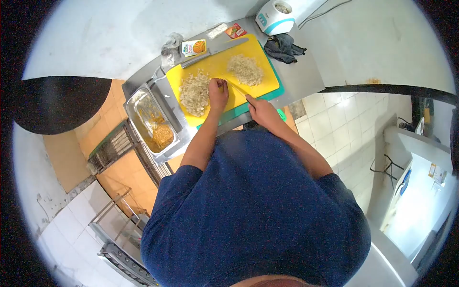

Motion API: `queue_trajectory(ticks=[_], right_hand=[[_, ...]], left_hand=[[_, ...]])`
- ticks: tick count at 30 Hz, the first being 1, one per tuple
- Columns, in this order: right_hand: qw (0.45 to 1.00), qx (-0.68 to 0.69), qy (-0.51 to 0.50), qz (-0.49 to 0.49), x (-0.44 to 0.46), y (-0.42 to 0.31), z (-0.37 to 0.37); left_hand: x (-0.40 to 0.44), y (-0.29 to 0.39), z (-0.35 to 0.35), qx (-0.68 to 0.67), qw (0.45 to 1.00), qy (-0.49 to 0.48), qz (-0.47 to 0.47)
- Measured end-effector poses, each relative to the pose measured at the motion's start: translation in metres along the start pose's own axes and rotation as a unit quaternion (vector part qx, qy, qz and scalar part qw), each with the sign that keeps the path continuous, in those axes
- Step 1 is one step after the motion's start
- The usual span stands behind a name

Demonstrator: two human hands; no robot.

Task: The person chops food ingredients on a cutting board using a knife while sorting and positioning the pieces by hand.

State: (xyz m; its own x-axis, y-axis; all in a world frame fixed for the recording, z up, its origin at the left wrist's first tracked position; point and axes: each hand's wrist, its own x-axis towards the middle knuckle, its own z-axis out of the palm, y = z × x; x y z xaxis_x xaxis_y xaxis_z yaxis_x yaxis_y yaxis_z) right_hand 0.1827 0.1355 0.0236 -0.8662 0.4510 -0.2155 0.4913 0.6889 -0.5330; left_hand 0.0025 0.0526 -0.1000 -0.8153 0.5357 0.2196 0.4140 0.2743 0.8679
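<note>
My right hand [263, 113] grips a knife [237, 89] by its dark handle, the thin blade slanting up and left over the yellow cutting board [268, 80]. Close to the blade's tip, my left hand [219, 92] is closed over the board with its fingers curled; what they hold, if anything, is too small to make out. Beside it on the left lies a pile of pale chopped food [194, 95]. A second, finer-looking pale pile [245, 70] sits at the board's upper right. Across the board's far side rests a large knife [215, 51].
A green board [278, 93] shows beneath the yellow one. On the left is a steel pan [135, 107] with orange-brown food. Beyond the boards are a plastic bag [171, 49], food packets [193, 47], a black cloth or bag [284, 48] and a white-and-blue appliance [275, 19].
</note>
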Motion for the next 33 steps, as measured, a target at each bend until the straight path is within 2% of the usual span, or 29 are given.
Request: queue_trajectory(ticks=[6, 9, 11, 18, 24, 33], right_hand=[[1.000, -0.014, 0.012, -0.009, 0.002, 0.006, 0.011], [0.999, -0.011, -0.029, 0.040, 0.010, 0.004, 0.010], [0.999, 0.017, -0.009, 0.038, 0.016, 0.004, 0.012], [0.995, 0.089, 0.048, -0.010, 0.013, 0.018, 0.018], [0.997, 0.077, 0.023, -0.019, 0.003, 0.011, 0.010], [0.996, 0.086, -0.011, 0.030, 0.010, 0.013, 0.013]], left_hand=[[0.001, 0.005, 0.000, -0.007, 1.000, -0.006, -0.013], [0.002, 0.004, -0.003, -0.011, 1.000, -0.014, -0.012], [0.002, 0.001, 0.000, -0.018, 1.000, -0.005, 0.015], [0.005, 0.008, -0.003, -0.023, 1.000, -0.002, -0.010], [0.003, -0.005, 0.000, -0.038, 0.999, -0.006, 0.010], [0.003, -0.003, -0.002, -0.001, 1.000, -0.010, -0.004]])
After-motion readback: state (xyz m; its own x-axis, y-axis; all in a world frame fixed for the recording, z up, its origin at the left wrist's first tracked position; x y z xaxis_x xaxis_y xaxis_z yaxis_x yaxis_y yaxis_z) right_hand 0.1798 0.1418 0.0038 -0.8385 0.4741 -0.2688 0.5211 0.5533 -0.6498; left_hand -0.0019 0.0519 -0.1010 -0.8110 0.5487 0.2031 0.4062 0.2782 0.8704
